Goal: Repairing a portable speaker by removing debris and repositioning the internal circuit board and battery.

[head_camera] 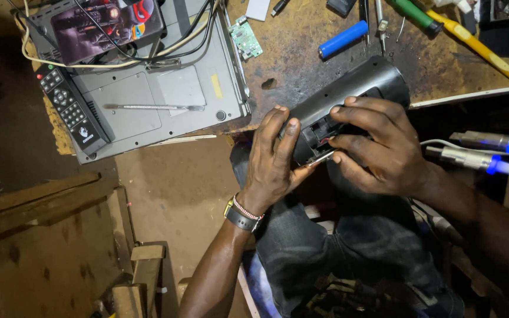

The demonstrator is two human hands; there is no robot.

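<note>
A black cylindrical speaker-like device point(365, 85) rests with one end on the worn wooden bench and the other over my lap. My left hand point(271, 162) grips its near end from the left, fingers curled over the open end. On the right side, my right hand point(378, 144) clasps the same end, thumb and fingers pinching a thin silvery metal piece point(320, 159) that pokes out of the opening. A watch and a beaded band sit on my left wrist.
On the bench lie a grey flat player point(166, 94), a black remote point(72, 112), a green circuit board point(245, 38), a blue cylinder point(343, 38) and a yellow-handled tool point(478, 47). Two metal plugs with blue collars point(490, 150) hang at the right. Wooden blocks stand at lower left.
</note>
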